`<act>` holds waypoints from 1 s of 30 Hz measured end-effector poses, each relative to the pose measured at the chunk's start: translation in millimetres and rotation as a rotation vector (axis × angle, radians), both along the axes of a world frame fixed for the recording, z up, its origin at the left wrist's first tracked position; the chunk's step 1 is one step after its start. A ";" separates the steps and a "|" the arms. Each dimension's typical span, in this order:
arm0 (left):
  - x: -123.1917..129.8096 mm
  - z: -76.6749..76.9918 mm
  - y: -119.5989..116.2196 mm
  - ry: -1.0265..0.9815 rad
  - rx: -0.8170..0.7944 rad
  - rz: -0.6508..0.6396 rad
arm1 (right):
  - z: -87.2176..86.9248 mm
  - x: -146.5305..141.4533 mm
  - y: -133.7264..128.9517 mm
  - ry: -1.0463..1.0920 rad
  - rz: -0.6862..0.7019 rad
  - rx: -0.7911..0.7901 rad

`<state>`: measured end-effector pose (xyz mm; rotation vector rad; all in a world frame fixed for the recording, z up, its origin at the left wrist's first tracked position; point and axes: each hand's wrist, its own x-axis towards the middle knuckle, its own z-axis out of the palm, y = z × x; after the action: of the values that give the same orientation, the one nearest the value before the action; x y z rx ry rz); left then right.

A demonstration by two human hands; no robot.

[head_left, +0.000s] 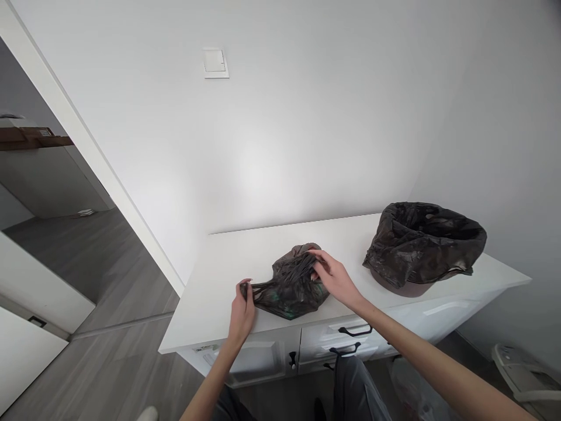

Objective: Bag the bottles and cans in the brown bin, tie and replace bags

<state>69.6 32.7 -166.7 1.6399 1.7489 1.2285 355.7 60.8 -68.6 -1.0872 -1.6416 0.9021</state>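
Observation:
A filled black plastic bag [291, 295] rests on the white top of the cabinet, with hints of green and red showing through its thin film. My left hand [243, 310] is closed on a gathered, stretched handle at the bag's left end. At its upper right, my right hand [331, 275] pinches the bunched plastic between thumb and fingers. What lies inside the bag cannot be made out. To the right stands a bin [405, 287] lined with another black bag [403, 254], folded over its rim.
The white cabinet [228, 251] has a door and drawers with black handles [355, 331] below. A light switch [215, 63] is on the wall behind. An open doorway is at left. A clear plastic bag [414, 389] and a pale plastic object [521, 368] are low at right.

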 end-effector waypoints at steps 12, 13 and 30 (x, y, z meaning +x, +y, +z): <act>-13.5 46.8 -42.2 0.315 0.340 0.224 | -30.6 20.9 -1.0 0.427 -0.263 -0.174; -7.8 52.3 -44.6 0.383 0.366 0.155 | -36.9 23.1 -1.3 0.419 -0.262 -0.165; 20.9 50.1 -73.0 0.516 -0.005 -0.560 | -105.8 39.1 -3.4 0.233 -0.041 -0.176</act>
<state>90.5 -40.2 -116.7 2.3741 1.3710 0.5719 394.8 57.4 -174.4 -1.0849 -1.3646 1.1183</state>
